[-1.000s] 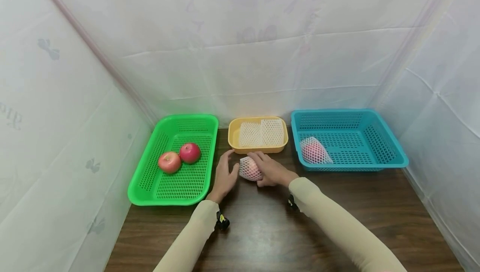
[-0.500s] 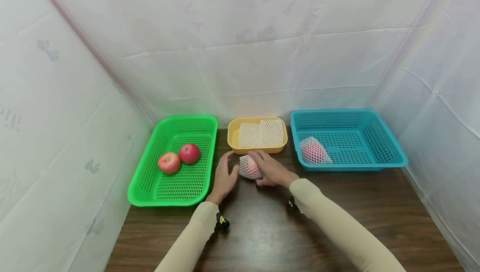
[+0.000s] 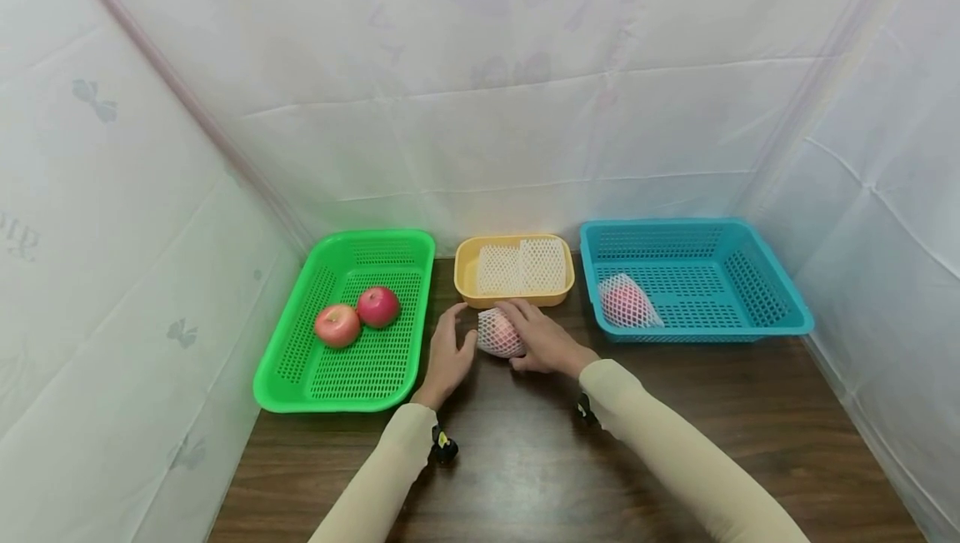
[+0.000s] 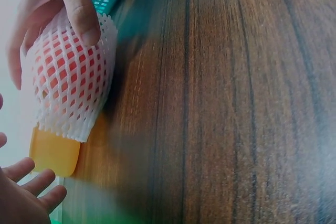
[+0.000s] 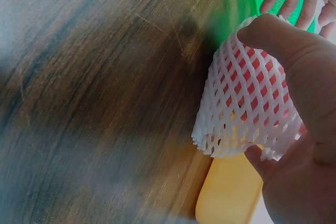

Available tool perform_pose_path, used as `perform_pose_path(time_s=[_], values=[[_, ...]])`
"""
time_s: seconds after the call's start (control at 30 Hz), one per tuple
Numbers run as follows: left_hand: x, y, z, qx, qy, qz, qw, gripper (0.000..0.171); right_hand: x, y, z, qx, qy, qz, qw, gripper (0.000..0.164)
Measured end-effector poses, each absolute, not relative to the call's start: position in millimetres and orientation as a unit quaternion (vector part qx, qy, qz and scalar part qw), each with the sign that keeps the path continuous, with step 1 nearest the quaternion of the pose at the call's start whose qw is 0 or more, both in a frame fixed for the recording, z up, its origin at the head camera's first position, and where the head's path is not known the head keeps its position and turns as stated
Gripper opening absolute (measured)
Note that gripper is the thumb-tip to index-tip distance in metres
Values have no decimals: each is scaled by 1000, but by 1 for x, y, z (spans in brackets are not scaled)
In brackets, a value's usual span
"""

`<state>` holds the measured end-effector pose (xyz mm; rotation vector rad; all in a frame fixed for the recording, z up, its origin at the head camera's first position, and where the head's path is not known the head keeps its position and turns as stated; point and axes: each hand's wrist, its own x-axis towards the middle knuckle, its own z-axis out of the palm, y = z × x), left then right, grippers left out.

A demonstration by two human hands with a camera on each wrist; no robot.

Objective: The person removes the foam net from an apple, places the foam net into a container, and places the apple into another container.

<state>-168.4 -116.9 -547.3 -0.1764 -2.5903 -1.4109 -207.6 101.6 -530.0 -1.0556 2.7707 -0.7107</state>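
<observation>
An apple in a white foam net sleeve (image 3: 495, 335) rests on the dark wooden table, in front of the small yellow basket. My right hand (image 3: 546, 341) grips it from the right, thumb on the near side and fingers over the far side. Red skin shows through the mesh in the right wrist view, where the sleeve (image 5: 244, 95) stands out loosely past the fruit at one end. On the apple's left, my left hand (image 3: 448, 356) has its fingers spread and relaxed, the thumb close to the net. The left wrist view shows those fingers (image 4: 39, 184) apart from the sleeve.
Two bare apples (image 3: 358, 316) lie in the green basket (image 3: 341, 403) at left. Folded foam nets (image 3: 522, 268) lie in the yellow basket (image 3: 517, 300). A netted apple (image 3: 628, 301) sits in the blue basket (image 3: 697, 331) at right. White curtains surround the table (image 3: 525, 460).
</observation>
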Motion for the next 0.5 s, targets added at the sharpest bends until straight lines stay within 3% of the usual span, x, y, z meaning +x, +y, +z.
perform_pose_path(time_s=[0.5], values=[[-172,-117,-554,-59,-874,-470,103,53,-205,107,-529,-343,912,-224,10,101]])
